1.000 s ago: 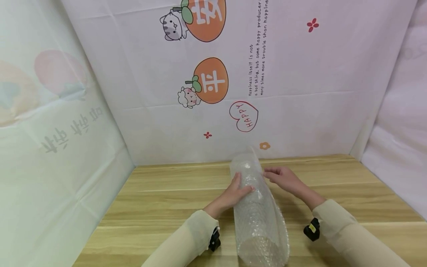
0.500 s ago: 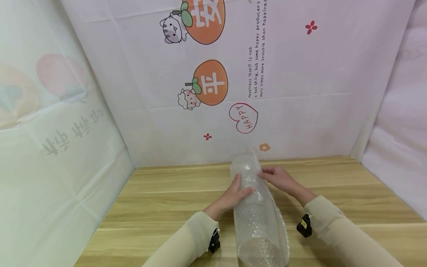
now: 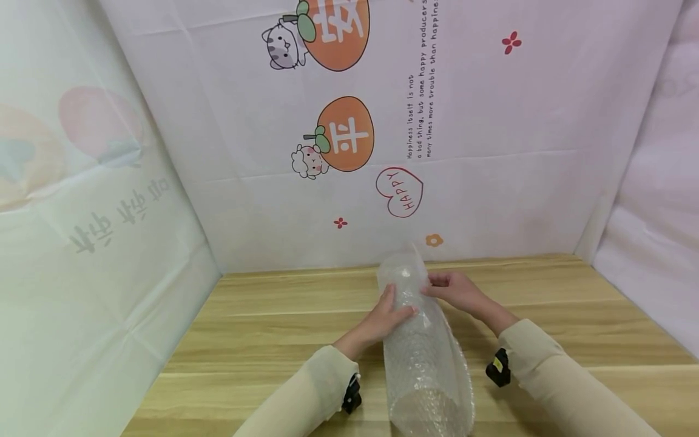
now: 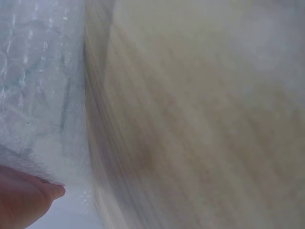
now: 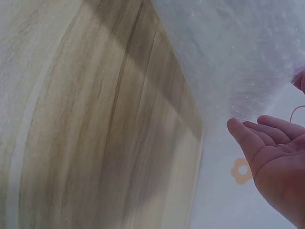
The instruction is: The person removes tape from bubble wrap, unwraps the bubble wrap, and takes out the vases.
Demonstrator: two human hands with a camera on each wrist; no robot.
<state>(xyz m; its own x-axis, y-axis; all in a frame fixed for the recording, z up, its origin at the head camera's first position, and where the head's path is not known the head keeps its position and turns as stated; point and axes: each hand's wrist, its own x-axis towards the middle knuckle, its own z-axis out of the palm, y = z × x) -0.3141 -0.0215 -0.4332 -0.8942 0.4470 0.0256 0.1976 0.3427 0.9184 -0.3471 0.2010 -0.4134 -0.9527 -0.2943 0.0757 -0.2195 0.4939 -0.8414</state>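
A roll of clear bubble wrap (image 3: 420, 352) lies lengthwise on the table, its round end facing me and a loose layer along its right side. My left hand (image 3: 377, 318) rests on the roll's left side, thumb on top and fingers extended along it. In the left wrist view, a fingertip of the left hand (image 4: 28, 195) is against the bubble wrap (image 4: 38, 86). My right hand (image 3: 461, 291) touches the roll's upper right edge. The right wrist view has the right hand (image 5: 281, 162) with fingers fairly straight, thumb and fingers apart, beside the bubble wrap (image 5: 233, 52).
The wood-grain table (image 3: 262, 340) extends to both sides of the roll. A white printed cloth (image 3: 246, 152) hangs behind it, close to the roll's far end. More cloth hangs at the left (image 3: 82, 303) and right. Both wrists carry black devices.
My right hand has moved slightly left and now meets the edge of the bubble wrap. The left hand and the roll have hardly moved.
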